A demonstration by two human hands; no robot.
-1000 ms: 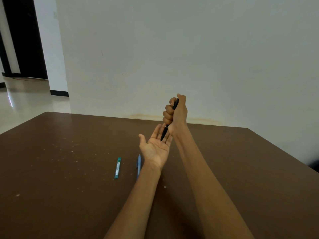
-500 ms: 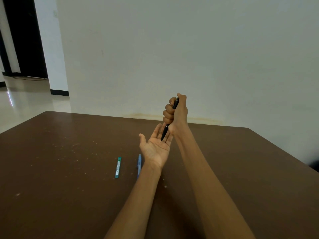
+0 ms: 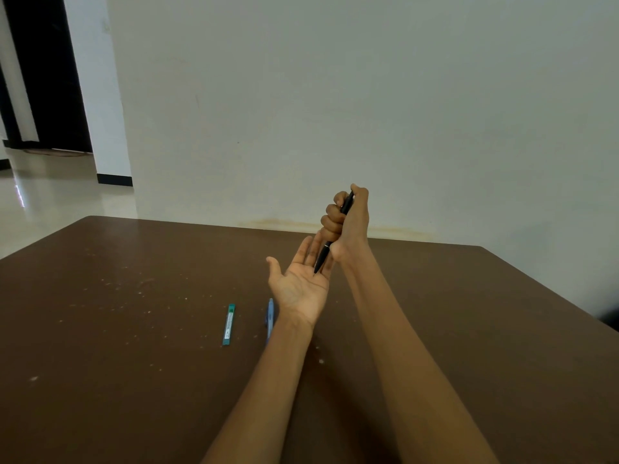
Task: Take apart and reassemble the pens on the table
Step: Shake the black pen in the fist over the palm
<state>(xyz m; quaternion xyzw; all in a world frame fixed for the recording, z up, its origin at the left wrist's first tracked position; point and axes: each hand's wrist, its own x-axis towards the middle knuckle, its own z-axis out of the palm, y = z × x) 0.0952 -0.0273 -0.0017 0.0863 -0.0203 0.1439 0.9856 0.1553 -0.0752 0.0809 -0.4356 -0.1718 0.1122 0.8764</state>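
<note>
With the right hand (image 3: 348,222) fisted round the black pen (image 3: 330,244), tip over the flat, empty left hand (image 3: 299,284), loosened parts could roll off onto the worktop (image 3: 134,380).

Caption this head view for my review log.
Right hand fists a black pen, tip down over the open left palm; two blue-green pens lie on the table.

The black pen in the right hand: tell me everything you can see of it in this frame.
The black pen is slim, dark and glossy, probably plastic, with a thin light ring partway down its exposed lower barrel. It looks assembled. It is held nearly upright, slightly tilted, tip down. The right hand is closed in a fist around its upper half, thumb near the top end. Its pointed tip sits at the open, upturned left hand, at or just over the palm; contact cannot be confirmed. It is raised above the brown table.
</note>
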